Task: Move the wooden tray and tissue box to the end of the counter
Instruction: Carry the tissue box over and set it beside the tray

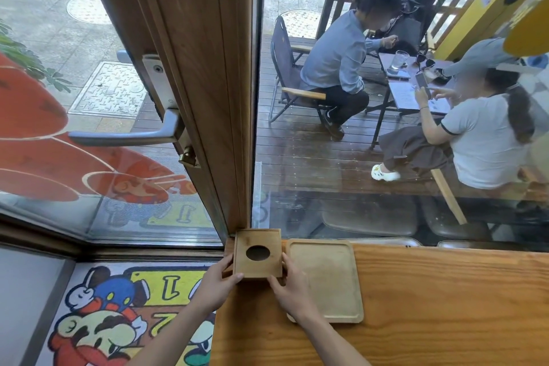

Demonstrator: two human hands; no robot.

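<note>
Left hand (216, 282), right hand (289, 291) flank, grip tissue box (258, 253).

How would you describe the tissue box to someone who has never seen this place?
Find the wooden counter under the window and follow it to its left end. The tissue box stands there between both hands, left of the flat wooden tray; only it has a round hole on top.
</note>
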